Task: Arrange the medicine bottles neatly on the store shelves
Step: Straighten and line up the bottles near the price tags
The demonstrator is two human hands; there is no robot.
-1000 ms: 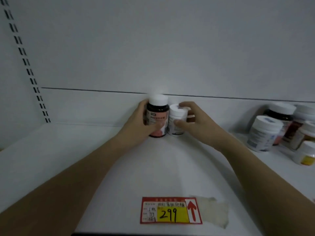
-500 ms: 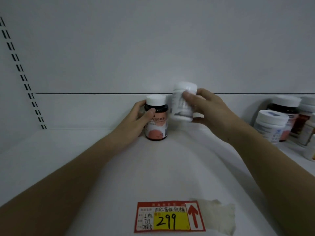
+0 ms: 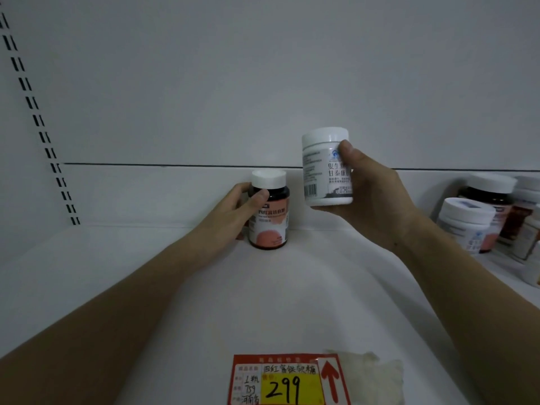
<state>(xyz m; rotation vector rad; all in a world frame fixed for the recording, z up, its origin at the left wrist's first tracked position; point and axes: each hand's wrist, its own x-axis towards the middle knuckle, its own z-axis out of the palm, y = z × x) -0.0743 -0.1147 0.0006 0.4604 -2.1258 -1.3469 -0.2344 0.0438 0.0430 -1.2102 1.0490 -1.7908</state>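
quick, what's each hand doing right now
Left hand: closed around the dark brown white-capped bottle standing on the shelf.
Right hand: holding the white plastic bottle aloft.

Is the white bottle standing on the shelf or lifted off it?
Lifted. The right hand holds the white bottle upright above the shelf.

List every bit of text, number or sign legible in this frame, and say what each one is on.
"299": yellow field of the red price tag on the white shelf.
"四红富铁软糖": handwritten on that tag; up arrow beside it.
"四红富铁软糖": dark brown bottle, left hand.
White plastic bottle, right hand: barcode, text blurred.
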